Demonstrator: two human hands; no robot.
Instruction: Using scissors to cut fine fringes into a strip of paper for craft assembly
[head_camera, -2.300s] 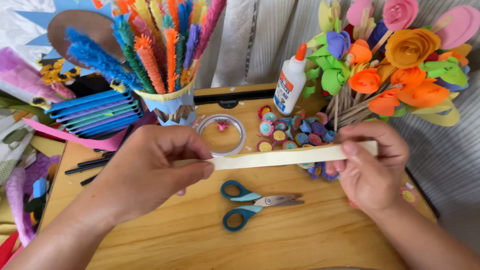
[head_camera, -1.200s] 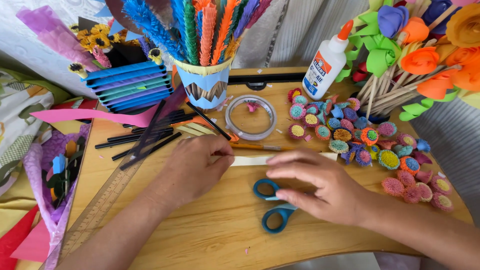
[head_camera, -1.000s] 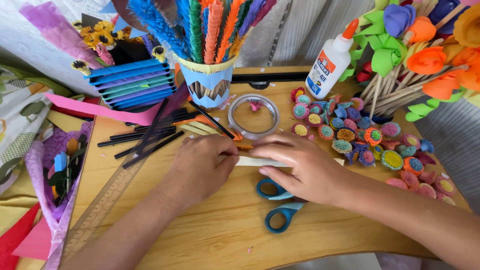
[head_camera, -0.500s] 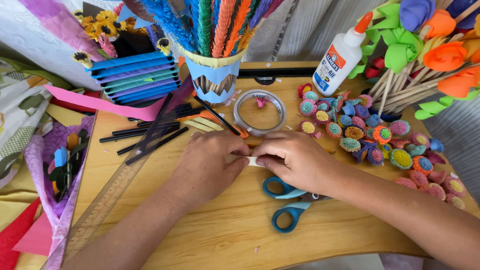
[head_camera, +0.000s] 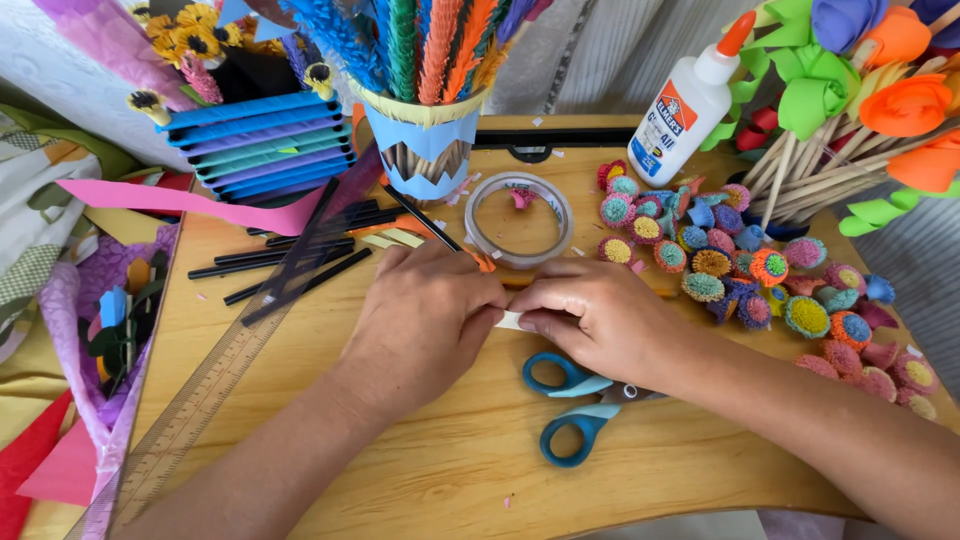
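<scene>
My left hand (head_camera: 425, 320) and my right hand (head_camera: 600, 315) press together on a pale cream paper strip (head_camera: 510, 320) lying on the wooden table (head_camera: 430, 470). Only a short bit of the strip shows between the fingertips; the rest is hidden under both hands. Blue-handled scissors (head_camera: 575, 405) lie just below my right hand, their blades covered by it. A clear tape roll (head_camera: 520, 220) rests just beyond the hands.
A blue cup of fringed paper sticks (head_camera: 425, 140) stands at the back, a white glue bottle (head_camera: 690, 105) to its right. Several small quilled flowers (head_camera: 760, 270) are scattered right. A clear ruler (head_camera: 200, 390), black strips (head_camera: 290, 265) and stacked coloured paper (head_camera: 260, 140) sit left.
The strip was held up long between both hands, then laid on the table. My right hand slid left along it until it met my left hand, so little strip shows.
</scene>
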